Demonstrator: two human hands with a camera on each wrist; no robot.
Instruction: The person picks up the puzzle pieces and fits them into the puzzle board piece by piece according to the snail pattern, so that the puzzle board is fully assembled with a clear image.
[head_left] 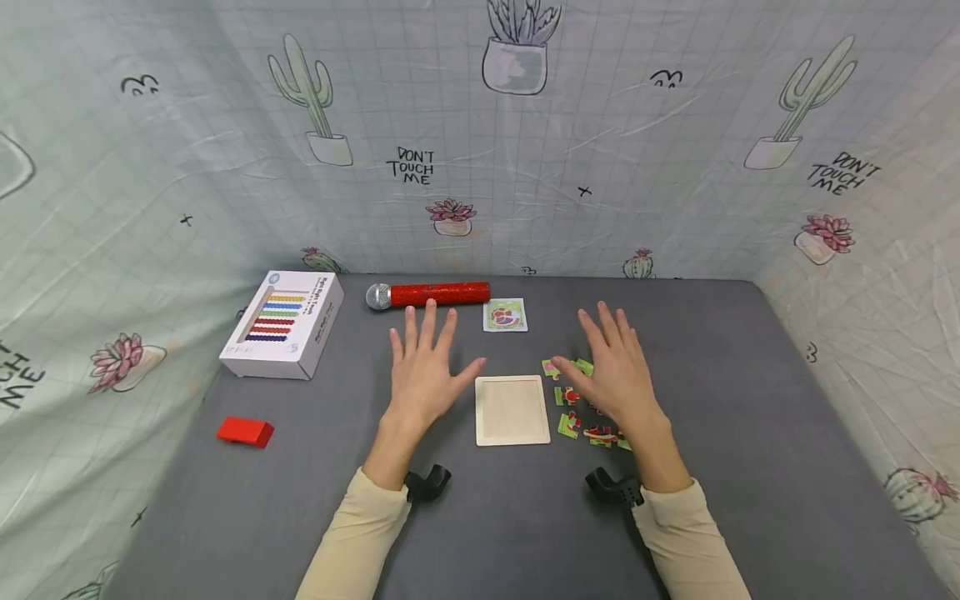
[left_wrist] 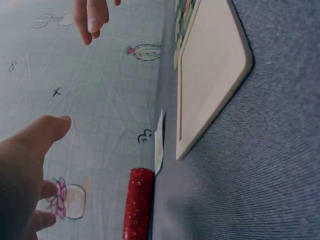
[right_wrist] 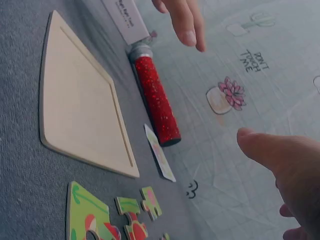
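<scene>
My left hand [head_left: 423,383] is spread with straight fingers over the table, left of a square wooden puzzle tray [head_left: 513,444]. On the tray's other side my right hand [head_left: 618,379] is held the same way, above several loose jigsaw pieces [head_left: 567,425] and partly hiding them. Both hands hold nothing; in the wrist views they hover above the table. The tray [right_wrist: 82,100] has a raised rim and a bare inside. Green pieces with red parts [right_wrist: 90,210] lie beside it. Behind the tray lies a small picture card [head_left: 505,315].
A red glittery microphone [head_left: 442,293] with a silver head lies at the back, just beyond my left fingertips. At the back left stands a white box [head_left: 281,325] picturing rows of coloured beads. A red block [head_left: 245,432] lies at the left. A printed curtain [head_left: 465,125] hangs behind the table.
</scene>
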